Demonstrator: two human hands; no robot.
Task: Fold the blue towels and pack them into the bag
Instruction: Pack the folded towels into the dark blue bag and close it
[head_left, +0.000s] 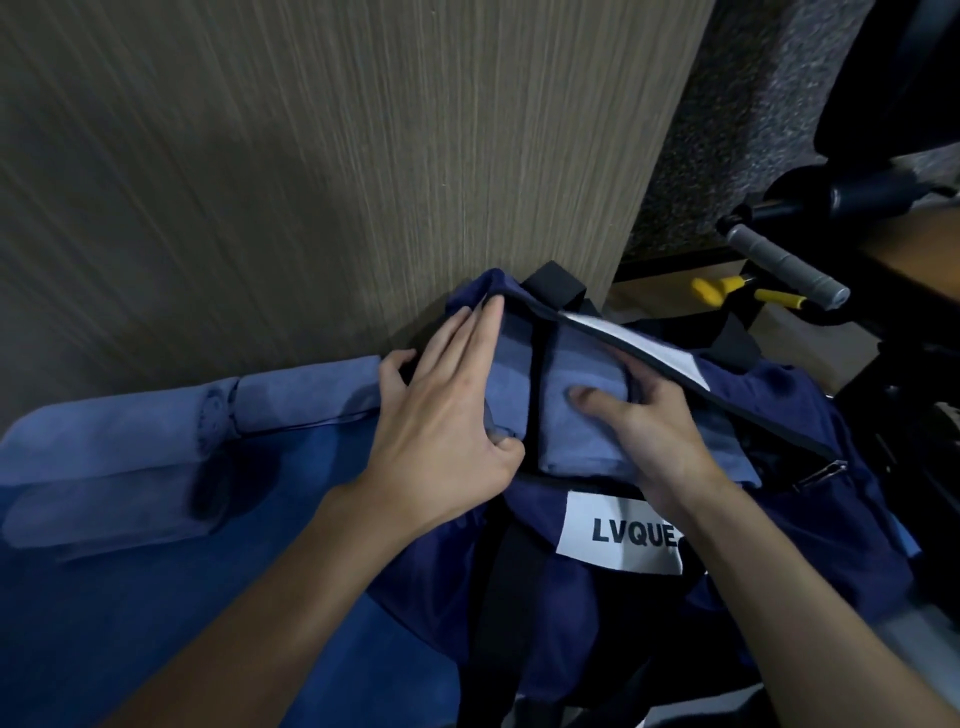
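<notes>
A navy duffel bag (597, 613) with a white "LVQUE" label lies open in front of me. Two folded light blue towels sit side by side in its opening, parted by a black strap. My left hand (441, 415) lies flat with straight fingers on the left towel (511, 364), and its thumb is tucked at the towel's near edge. My right hand (654, 441) holds the right towel (571, 364): the thumb presses on top, while the fingers curl round its far side and vanish under the bag's flap.
Two more folded light blue towels (306, 395) (104, 499) lie on the blue surface (156, 623) to the left of the bag. A wood-grain panel (363, 156) rises right behind. At the right stands a black frame with a grey handle (779, 265) and yellow parts (717, 288).
</notes>
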